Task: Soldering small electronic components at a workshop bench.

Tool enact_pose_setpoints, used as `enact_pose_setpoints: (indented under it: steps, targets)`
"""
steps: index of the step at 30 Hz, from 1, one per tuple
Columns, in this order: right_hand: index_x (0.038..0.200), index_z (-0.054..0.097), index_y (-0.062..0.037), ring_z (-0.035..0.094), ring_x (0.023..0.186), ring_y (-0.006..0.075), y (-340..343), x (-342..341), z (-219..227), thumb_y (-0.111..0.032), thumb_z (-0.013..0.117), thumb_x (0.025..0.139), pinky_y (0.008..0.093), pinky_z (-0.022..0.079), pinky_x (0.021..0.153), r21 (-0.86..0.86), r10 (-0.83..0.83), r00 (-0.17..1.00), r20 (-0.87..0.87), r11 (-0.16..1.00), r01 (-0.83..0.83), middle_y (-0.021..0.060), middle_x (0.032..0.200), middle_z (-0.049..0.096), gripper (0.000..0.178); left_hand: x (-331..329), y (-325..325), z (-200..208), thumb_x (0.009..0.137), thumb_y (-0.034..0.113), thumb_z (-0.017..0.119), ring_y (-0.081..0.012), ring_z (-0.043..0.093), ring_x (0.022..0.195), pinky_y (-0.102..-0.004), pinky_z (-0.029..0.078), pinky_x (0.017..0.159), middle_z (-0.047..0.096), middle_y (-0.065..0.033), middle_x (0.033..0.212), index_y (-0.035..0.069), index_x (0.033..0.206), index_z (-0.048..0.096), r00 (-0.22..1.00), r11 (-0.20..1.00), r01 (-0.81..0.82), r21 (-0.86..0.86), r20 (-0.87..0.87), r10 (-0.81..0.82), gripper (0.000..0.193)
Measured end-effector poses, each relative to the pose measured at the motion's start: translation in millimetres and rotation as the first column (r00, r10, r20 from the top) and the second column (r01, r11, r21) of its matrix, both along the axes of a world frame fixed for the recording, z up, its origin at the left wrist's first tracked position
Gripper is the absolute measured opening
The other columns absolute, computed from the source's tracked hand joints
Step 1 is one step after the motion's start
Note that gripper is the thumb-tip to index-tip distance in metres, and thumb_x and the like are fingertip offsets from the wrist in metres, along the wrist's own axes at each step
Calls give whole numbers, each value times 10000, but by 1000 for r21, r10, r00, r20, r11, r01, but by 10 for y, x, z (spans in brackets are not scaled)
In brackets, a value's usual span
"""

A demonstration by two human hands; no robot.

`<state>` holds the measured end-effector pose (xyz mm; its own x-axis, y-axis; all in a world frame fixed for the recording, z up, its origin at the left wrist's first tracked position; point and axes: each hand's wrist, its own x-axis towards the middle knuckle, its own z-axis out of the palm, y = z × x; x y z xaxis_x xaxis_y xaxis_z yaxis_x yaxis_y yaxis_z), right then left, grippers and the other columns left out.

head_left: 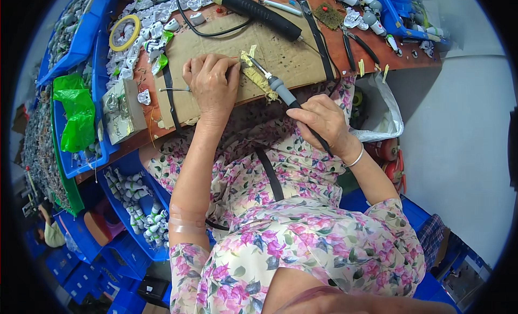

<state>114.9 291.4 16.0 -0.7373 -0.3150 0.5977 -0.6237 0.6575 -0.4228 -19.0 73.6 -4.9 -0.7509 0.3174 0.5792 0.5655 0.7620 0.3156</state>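
Observation:
My right hand (pixel 326 125) is closed round the dark handle of a soldering iron (pixel 281 91) with a grey collar. The iron slants up to the left, its metal tip over yellow tape strips (pixel 258 79) on a cardboard sheet (pixel 208 46). My left hand (pixel 213 84) rests on the cardboard, left of the tip, with fingers curled and pressed together. What its fingertips hold is too small and hidden to name. A thin metal piece (pixel 175 89) sticks out left of that hand.
A black cylindrical tool (pixel 259 14) with a cable lies across the far cardboard. Pliers (pixel 356 49) and a sponge (pixel 328 16) are at far right. A tape roll (pixel 124 33), white plastic parts (pixel 162 11) and blue bins (pixel 102 71) stand left. A white bag (pixel 386 106) hangs at right.

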Motion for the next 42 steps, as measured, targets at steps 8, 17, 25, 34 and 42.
enact_pose_setpoints:
  steps: [8,17,25,34,42]
  targets:
    - [1153,626,-53,598,777,276,-17,-9,-15,61,724,683,365,505,697,-19,22,999,28,1000,-22,77,834,634,493,-2,0,-14,807,182,758,-213,575,1021,-449,323,1041,672,27,900,134,839,733,1000,1000,-1,0,-7,1,63]
    - [1153,614,-61,601,773,274,-37,-5,-30,78,723,677,364,507,695,-10,28,998,48,1000,-28,74,830,634,507,-6,1,-15,801,182,760,-208,576,1013,-441,327,1032,676,32,891,134,831,735,1000,1000,-7,4,-6,7,61]
    - [1151,612,-59,603,768,275,-43,-11,-27,81,726,680,359,508,685,6,29,999,41,1000,-29,74,826,630,505,-5,6,-24,789,183,765,-197,573,1015,-418,317,1032,673,38,900,140,830,735,1000,1000,-20,-8,-2,20,66]
    - [1156,614,-63,602,778,282,-42,-20,-13,82,723,681,370,505,710,16,32,998,58,999,-33,79,843,633,509,-10,4,-33,780,188,774,-193,571,1012,-413,317,1032,669,43,897,145,833,739,1000,1000,-12,3,-9,12,76]
    - [1165,610,-64,599,773,278,-32,-24,3,82,726,674,366,502,706,36,40,997,64,998,-43,74,847,631,525,-15,15,-42,773,189,781,-192,570,1003,-411,319,1025,666,45,899,152,826,738,1000,1000,-21,10,-21,21,78]
